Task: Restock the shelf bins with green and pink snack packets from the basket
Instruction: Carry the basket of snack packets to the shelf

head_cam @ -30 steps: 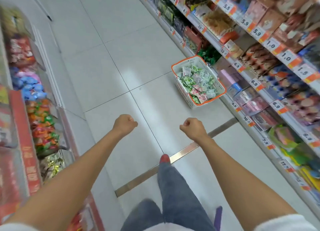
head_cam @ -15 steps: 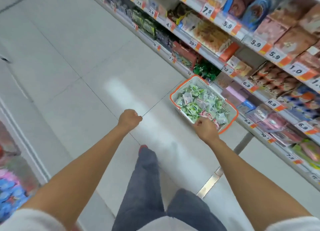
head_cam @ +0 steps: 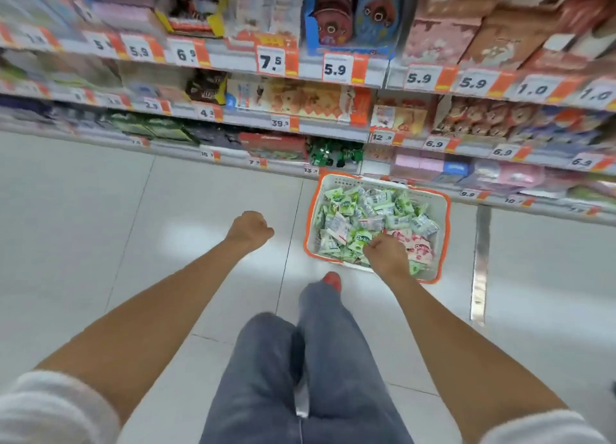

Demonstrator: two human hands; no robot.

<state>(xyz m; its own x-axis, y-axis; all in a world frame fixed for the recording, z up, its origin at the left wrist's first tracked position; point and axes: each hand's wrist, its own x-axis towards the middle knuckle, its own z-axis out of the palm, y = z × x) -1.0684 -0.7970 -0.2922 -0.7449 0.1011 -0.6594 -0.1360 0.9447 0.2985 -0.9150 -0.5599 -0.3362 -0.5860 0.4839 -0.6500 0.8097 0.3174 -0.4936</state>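
Right grip [head_cam: 386, 255], a fist, over crinkly packets [head_cam: 346, 207].

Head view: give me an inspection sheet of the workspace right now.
Surface: pale tiled floor, metal strip crossing it.
Job's things: orange-rimmed basket on the floor beside the shelves, full of green packets, pink packets at its near right.
Clutter: nothing seen.
Hands: left hand fisted, holding nothing, over the floor; right hand curled down over the basket's packets, grip unclear.
Cables: nothing seen.
Surroundings: stocked shelves with price tags; motion blur.
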